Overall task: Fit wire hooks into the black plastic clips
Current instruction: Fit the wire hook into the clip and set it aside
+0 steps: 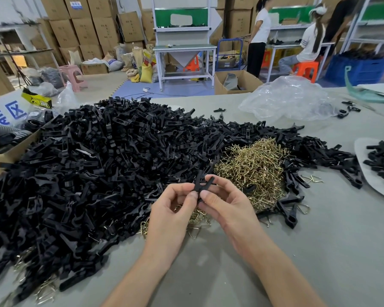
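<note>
Both my hands hold one black plastic clip (201, 183) just above the table, its two halves crossed in an X. My left hand (172, 209) pinches its lower left side with thumb and fingertips. My right hand (227, 203) pinches its right side the same way. Whether a wire hook sits in the clip I cannot tell. Behind the hands lies a mound of brass-coloured wire hooks (252, 166). A huge heap of loose black clips (93, 165) covers the left and middle of the grey table (208, 269).
Finished clips lie on a white sheet (361, 160) at the right edge. A crumpled clear plastic bag (290, 98) sits at the back right. A cardboard box (7, 155) stands at the left. People work at benches far behind.
</note>
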